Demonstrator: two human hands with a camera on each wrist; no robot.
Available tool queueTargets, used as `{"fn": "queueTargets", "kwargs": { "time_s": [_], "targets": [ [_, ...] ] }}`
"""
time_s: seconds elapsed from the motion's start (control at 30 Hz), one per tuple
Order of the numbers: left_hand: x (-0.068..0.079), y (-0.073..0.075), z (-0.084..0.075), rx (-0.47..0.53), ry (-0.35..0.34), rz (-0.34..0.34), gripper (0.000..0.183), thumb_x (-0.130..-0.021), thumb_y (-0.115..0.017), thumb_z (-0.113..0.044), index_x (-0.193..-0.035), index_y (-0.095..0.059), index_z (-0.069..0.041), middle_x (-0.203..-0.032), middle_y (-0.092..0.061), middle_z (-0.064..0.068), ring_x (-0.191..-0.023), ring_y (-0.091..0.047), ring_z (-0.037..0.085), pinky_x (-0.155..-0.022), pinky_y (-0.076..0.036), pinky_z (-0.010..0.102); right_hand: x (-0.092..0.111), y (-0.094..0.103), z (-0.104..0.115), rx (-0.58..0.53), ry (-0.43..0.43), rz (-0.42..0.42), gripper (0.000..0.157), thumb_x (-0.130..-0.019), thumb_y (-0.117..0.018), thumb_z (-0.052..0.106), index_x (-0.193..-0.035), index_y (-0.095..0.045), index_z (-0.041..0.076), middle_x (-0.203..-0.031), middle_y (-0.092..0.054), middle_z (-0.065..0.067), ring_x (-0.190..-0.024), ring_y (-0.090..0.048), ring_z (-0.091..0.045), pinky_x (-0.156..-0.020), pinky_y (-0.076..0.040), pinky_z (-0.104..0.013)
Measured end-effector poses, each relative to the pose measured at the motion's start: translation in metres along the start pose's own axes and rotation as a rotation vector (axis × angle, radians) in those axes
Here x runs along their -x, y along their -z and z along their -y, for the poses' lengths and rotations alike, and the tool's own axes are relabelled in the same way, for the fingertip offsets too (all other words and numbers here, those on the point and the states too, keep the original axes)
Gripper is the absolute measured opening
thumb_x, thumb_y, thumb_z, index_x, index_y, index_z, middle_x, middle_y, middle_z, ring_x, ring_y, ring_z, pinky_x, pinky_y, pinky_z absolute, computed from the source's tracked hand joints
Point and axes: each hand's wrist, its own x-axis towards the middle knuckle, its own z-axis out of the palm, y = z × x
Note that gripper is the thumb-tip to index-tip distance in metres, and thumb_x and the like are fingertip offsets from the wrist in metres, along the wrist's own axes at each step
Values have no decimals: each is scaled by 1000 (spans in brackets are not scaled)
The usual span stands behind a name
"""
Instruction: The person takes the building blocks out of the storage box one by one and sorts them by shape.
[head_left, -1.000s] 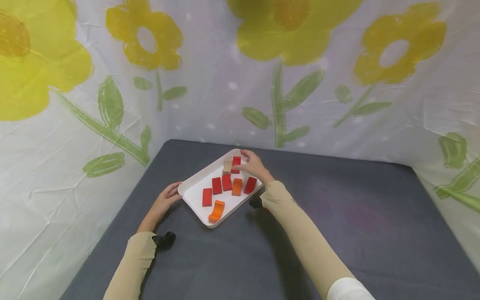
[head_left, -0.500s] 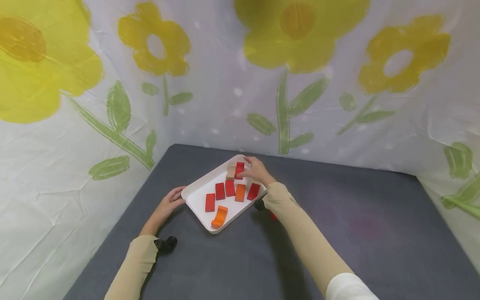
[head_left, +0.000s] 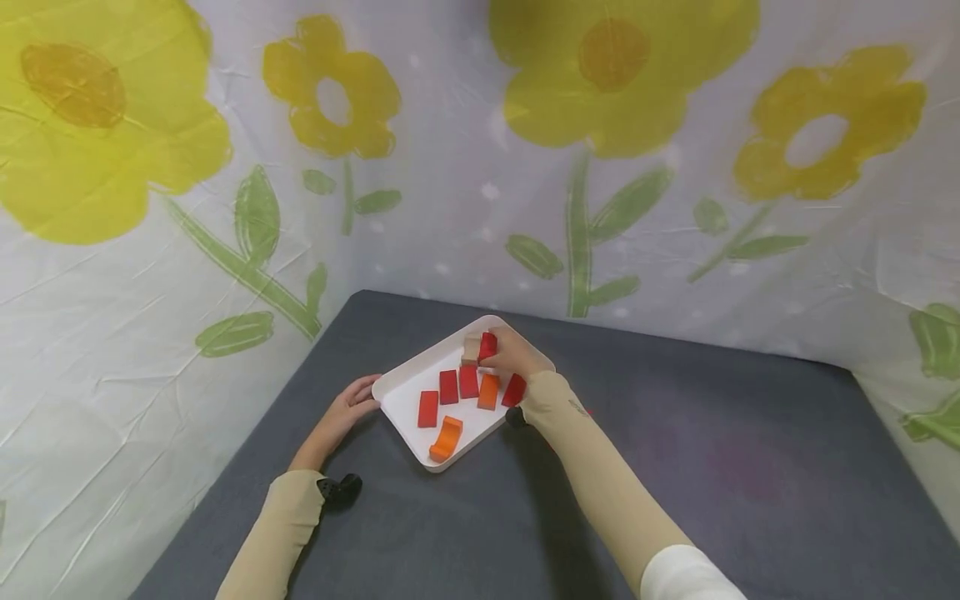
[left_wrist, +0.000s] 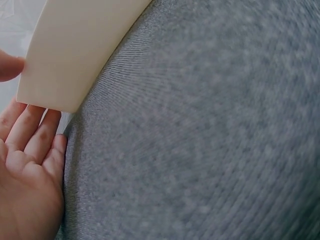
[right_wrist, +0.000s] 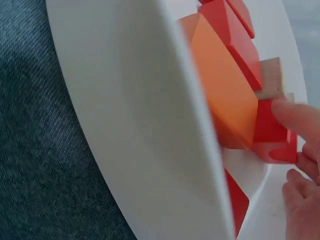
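In the head view, a white tray stands at an angle on the dark table, holding several red and orange blocks and one bare-wood block. My left hand is at the tray's left corner. Its thumb touches the rim and its extended fingers lie against the outside, as the left wrist view shows. Over the tray's far end, my right hand pinches a red block beside the bare-wood one. An orange curved block lies nearest the tray's front corner.
A flat orange block and a red block lie close below my right hand, inside the tray wall. More red sits partly hidden behind my right forearm, on the table. A flower-printed sheet rises behind the table.
My right fingers have drawn in from the tray's far rim and now grip the red block, which has tilted. The left hand stays at the corner. The head view has shifted slightly.
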Motion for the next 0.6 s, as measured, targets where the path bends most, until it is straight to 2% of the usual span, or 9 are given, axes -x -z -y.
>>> {"fn": "queueTargets", "kwargs": {
  "time_s": [0.17,0.2,0.27,0.4,0.43,0.5,0.6],
  "targets": [
    [-2,1,0,11,-3,-6,48,-88,-54,-3,-131,-35,6,-131,-38,25,-114,-43,23,-83,-36,18,-1,0,5,-5,-68,-42,65,-77,-71,14,-131,-38,1,-120,-47,-12,-103,-45,-23,-87,-40,-32],
    [-2,1,-1,11,0,-10,48,-88,-55,-3,-131,-35,6,-131,-38,25,-114,-43,22,-82,-36,18,4,5,12,-8,-83,-40,65,-78,-70,13,-132,-37,0,-122,-46,-13,-104,-44,-24,-87,-40,-33],
    [-1,1,-4,14,8,-12,49,-88,-55,-3,-131,-35,6,-132,-38,25,-116,-40,27,-82,-36,18,4,6,12,-4,-116,-36,64,-78,-70,15,-132,-38,1,-122,-47,-13,-105,-45,-24,-87,-40,-33],
    [2,1,-3,-17,10,-16,49,-87,-56,-4,-130,-36,6,-130,-39,26,-115,-42,22,-81,-36,17,9,3,8,-35,-149,-43,59,-77,-71,15,-128,-44,3,-117,-51,-12,-102,-47,-24,-85,-42,-36],
    [2,1,-3,-20,7,-13,49,-87,-56,-4,-130,-36,7,-130,-39,27,-115,-42,22,-81,-36,17,5,0,1,-36,-151,-50,60,-76,-72,16,-127,-45,3,-117,-51,-11,-102,-47,-23,-86,-41,-36],
    [3,1,1,-39,1,-13,49,-87,-57,-5,-130,-37,7,-129,-39,27,-112,-44,17,-81,-37,17,7,-1,-1,-46,-143,-61,61,-75,-73,16,-127,-45,2,-119,-50,-12,-104,-46,-24,-87,-40,-37],
    [1,1,1,-32,-7,-13,49,-87,-57,-5,-130,-37,7,-129,-40,27,-111,-45,16,-81,-37,17,8,3,-3,-38,-130,-79,61,-74,-73,16,-127,-46,0,-120,-49,-14,-105,-46,-25,-88,-39,-37]
  ]
}}
